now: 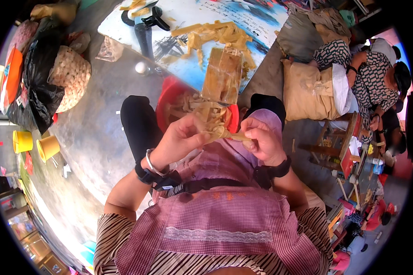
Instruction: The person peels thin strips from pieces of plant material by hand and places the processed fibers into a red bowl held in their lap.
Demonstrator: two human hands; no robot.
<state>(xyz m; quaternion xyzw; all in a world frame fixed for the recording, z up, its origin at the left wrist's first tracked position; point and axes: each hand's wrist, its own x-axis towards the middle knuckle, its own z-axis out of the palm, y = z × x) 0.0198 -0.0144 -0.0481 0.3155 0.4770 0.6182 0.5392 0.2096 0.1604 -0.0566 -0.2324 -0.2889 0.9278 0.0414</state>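
Note:
Both my hands are close together over my apron, just in front of a red basin. My left hand pinches one end of a pale tan strip, which looks looped or knotted there. The other end is pinched in my right hand, so the strip runs between them. What the strip is made of I cannot tell. Similar strips lie in the red basin between my knees. Above the basin, a wooden block wrapped in clear film juts over the table's edge.
A painted white and blue table bears a pile of tan strips and a black clamp-like fixture. Full sacks and a wooden stool stand right, near a seated person. Bags and yellow buckets are left.

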